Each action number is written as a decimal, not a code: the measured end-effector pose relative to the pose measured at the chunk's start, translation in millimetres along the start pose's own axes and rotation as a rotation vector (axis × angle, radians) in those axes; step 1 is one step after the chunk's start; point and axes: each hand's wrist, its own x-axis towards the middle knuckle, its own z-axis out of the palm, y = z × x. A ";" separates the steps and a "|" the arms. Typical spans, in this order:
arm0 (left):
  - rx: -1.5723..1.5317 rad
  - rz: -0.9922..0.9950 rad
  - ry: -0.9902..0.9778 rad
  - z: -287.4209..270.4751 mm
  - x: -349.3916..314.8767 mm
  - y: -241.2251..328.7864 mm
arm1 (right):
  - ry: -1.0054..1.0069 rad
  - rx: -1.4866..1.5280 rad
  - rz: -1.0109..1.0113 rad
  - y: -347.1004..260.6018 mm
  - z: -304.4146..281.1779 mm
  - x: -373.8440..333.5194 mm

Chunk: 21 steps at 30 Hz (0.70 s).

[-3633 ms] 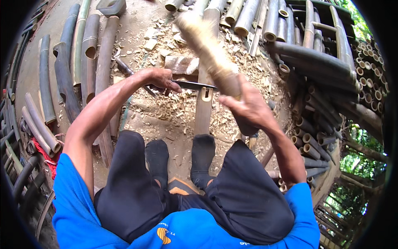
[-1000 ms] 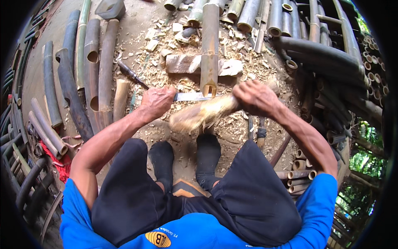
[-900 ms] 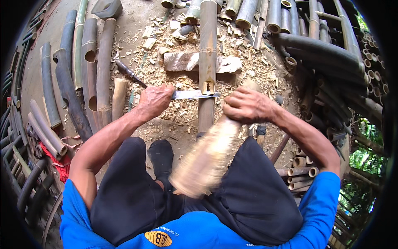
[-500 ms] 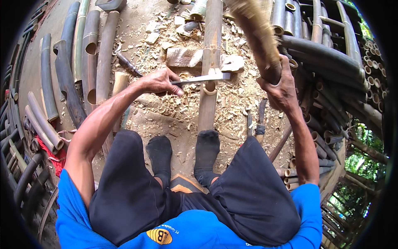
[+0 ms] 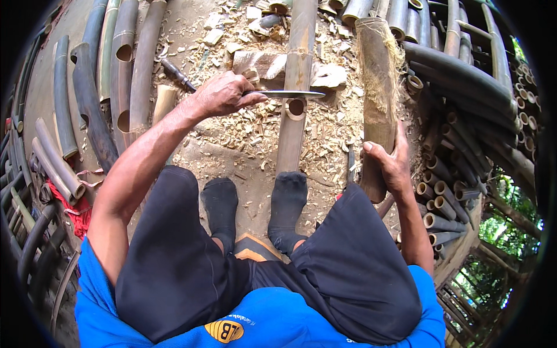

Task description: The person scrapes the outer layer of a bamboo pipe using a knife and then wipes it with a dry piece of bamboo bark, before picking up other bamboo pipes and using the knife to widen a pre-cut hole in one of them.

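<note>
Splitting: knife blade [image 5: 287,93] seated across bamboo pole [image 5: 295,116] top, barely in
Left hand [image 5: 219,95]: fingers clamped on knife handle
Right hand [image 5: 390,165]: fingers wrapped round raised wooden mallet [image 5: 377,93]
Left: nearly full pole length uncut, judging

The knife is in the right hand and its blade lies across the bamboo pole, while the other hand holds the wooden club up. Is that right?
Not quite. In the head view the left hand holds the knife, its blade across the bamboo pole. The right hand holds the wooden club up.
</note>
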 end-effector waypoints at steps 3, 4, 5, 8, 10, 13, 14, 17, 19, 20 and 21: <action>0.111 0.013 0.065 9.7 -4.3 -4.0 | 0.030 -0.121 -0.067 0.6 6.5 -12.9; 0.198 0.018 0.108 10.6 -4.6 -2.9 | 0.074 -0.214 -0.093 3.8 7.8 -18.5; 0.212 -0.036 0.071 11.6 -5.1 -1.7 | 0.063 -0.268 -0.144 15.5 9.7 -23.4; 0.148 -0.081 0.011 9.6 0.5 6.8 | -0.273 -0.518 0.137 27.1 -1.6 -24.1; 0.155 -0.064 0.017 9.7 1.2 -4.1 | -0.301 -0.521 0.226 2.8 -12.1 -19.8; 0.102 -0.121 -0.036 6.6 -4.9 -7.2 | -0.056 -0.190 0.041 -12.2 -8.2 -31.6; 0.104 -0.134 -0.038 7.2 -8.5 -8.4 | 0.070 -0.268 -0.082 -3.5 -0.5 -36.5; 0.084 -0.086 -0.054 6.6 10.9 5.9 | 0.038 -0.360 0.010 37.7 9.1 -66.2; 0.134 -0.075 -0.036 8.9 3.9 -6.2 | -0.301 -0.431 0.189 24.4 -7.4 -44.2; 0.167 -0.068 -0.025 14.0 1.7 -19.9 | -0.343 -0.442 0.297 3.5 -13.7 -38.2; 0.093 -0.065 -0.037 9.5 1.2 -11.3 | -0.208 -0.176 0.259 -20.8 -11.6 -43.5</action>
